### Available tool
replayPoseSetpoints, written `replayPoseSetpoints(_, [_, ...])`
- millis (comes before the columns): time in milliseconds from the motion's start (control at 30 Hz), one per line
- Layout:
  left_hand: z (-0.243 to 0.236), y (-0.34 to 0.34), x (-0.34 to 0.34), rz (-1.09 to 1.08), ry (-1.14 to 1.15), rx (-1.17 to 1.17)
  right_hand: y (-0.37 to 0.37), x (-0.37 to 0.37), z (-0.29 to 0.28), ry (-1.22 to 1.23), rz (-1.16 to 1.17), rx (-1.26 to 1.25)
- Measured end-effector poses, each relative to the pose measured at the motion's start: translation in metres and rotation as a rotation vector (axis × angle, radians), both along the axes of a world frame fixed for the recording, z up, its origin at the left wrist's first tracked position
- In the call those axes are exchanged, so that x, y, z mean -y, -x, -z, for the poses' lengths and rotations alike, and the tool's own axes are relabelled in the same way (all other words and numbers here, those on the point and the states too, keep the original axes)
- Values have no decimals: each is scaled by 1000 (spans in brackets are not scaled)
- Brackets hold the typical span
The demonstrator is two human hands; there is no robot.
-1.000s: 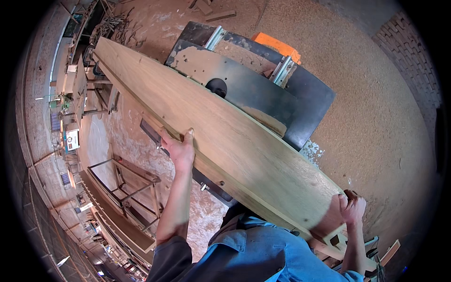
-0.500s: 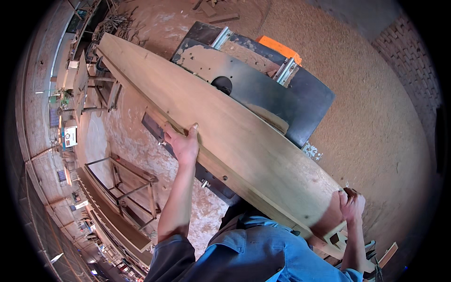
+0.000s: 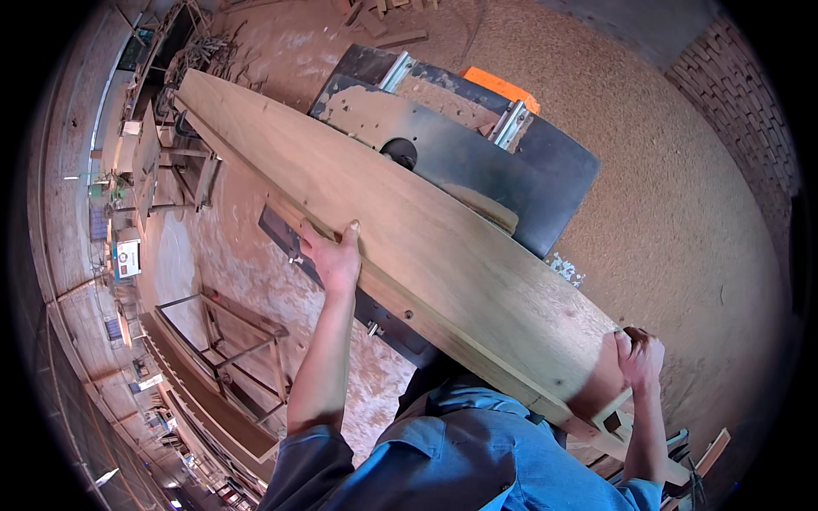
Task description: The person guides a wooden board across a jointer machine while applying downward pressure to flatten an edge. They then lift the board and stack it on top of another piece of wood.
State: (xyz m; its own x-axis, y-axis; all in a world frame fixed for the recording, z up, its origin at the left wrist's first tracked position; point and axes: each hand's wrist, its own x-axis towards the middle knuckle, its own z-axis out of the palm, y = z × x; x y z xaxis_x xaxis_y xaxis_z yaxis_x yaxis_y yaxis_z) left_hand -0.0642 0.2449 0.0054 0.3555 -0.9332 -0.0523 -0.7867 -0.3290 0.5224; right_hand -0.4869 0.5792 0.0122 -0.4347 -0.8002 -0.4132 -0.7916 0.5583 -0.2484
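A long, pale wooden board slants across the dark metal machine table, from the far left down to the near right. A thicker wooden strip runs along its near edge. My left hand grips this near edge around the middle, its thumb on the top face and its fingers over the side. At the right end, my right hand is closed over the corner of the board, fingertips partly hidden. Beside the board's far edge, a round dark opening shows in the table.
Two metal rails and an orange piece sit on the machine's far side. Sawdust covers the floor to the right. A frame stand stands at the left, and scrap wood lies beyond the machine.
The view has shifted slightly. Both hands keep their places on the board, and the board shows little movement against the machine table.
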Motion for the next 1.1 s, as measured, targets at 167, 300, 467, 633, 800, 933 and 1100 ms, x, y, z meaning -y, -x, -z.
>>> replayPoseSetpoints(167, [2, -2, -1, 4, 2, -10, -1, 1, 0, -7, -2, -2])
replayPoseSetpoints(300, [6, -5, 0, 12, 5, 14, -1, 2, -2, -15, 3, -1])
replayPoseSetpoints(467, [9, -7, -1, 28, 37, -10, -2, 4, -4, -13, 3, 5])
replayPoseSetpoints(633, [-1, 0, -2, 19, -4, 23, -2, 2, -1, -20, 7, 11])
replayPoseSetpoints(800, [-2, -6, -2, 6, -13, 17, -4, 7, -4, -87, 11, 37])
replayPoseSetpoints(933, [5, -12, 1, 24, -4, 56, -3, 8, -9, -125, 30, 75])
replayPoseSetpoints(1100, [9, -13, 3, 230, 181, 516, 11, 15, -14, -71, -92, 216])
